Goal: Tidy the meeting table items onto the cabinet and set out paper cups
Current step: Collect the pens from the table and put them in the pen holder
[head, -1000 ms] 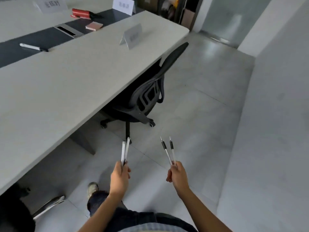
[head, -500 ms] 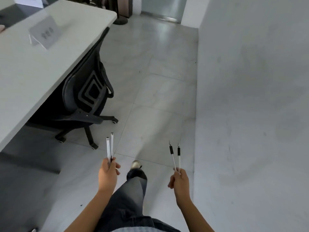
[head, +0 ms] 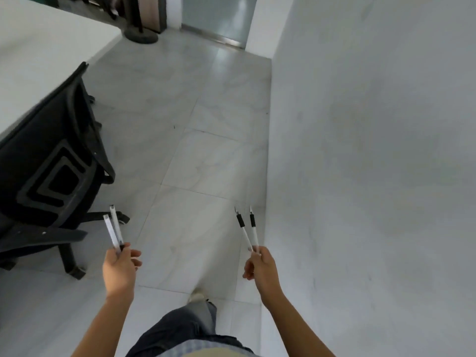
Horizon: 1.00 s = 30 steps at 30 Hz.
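Note:
My left hand [head: 121,269] grips two white pens [head: 113,229] by their lower ends, the pens pointing up and slightly left. Two more white pens with black grips [head: 247,230] stick up from my right hand [head: 260,266], pinched at their back ends with the tips upward. Both hands are held out in front of me over the tiled floor. The white meeting table [head: 38,63] shows only as a corner at the upper left. No cabinet or paper cups are in view.
A black office chair [head: 51,176] stands on the left beside the table, its wheeled base close to my left hand. A white wall [head: 373,150] runs along the right. A tiled aisle [head: 206,150] leads ahead to a glass door [head: 221,16] and a dark round stand base [head: 140,37].
The view has swung right and forward along the aisle; the table with its name cards has slid out to the left. Both hands still hold their pens the same way.

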Available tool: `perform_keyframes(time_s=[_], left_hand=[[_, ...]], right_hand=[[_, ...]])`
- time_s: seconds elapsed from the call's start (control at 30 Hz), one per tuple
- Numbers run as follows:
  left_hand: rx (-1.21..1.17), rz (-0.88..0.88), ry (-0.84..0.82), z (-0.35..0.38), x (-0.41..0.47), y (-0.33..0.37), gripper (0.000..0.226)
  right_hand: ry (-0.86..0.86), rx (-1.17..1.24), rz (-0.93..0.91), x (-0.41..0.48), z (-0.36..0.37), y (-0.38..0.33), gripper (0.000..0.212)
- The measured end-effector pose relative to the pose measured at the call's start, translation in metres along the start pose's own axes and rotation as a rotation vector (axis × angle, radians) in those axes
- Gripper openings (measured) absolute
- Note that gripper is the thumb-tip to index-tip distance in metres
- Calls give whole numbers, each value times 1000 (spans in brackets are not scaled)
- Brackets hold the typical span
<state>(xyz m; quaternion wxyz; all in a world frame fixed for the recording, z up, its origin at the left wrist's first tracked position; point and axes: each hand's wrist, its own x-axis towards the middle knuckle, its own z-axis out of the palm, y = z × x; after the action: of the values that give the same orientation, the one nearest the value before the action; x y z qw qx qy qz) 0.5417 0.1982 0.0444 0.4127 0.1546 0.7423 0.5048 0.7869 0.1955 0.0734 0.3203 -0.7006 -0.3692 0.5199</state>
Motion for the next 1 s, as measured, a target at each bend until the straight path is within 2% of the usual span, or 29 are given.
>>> perform_keyframes(time_s=[0.2,0.33,0.5,0.67,0.83,1.0], left_hand=[[58,5,-299,121,6,47,16],[72,27,-382,175,18,63,22],[108,-60,-265,226,57,72,17],[74,-66,-111,292,106,106,16],[0,-57,-103,359,127,159,13],[-37,-88,-21,395,144,180,17]], right_hand=[[131,-27,84,63,-44,-18,19],[133,2,98,111,-49,-35,19],[74,-16,77,196,-57,-70,20],[38,-21,-9,312,-76,-132,18],[-35,-25,-136,407,-88,-208,18],[-166,-106,-61,455,-71,-221,17]])
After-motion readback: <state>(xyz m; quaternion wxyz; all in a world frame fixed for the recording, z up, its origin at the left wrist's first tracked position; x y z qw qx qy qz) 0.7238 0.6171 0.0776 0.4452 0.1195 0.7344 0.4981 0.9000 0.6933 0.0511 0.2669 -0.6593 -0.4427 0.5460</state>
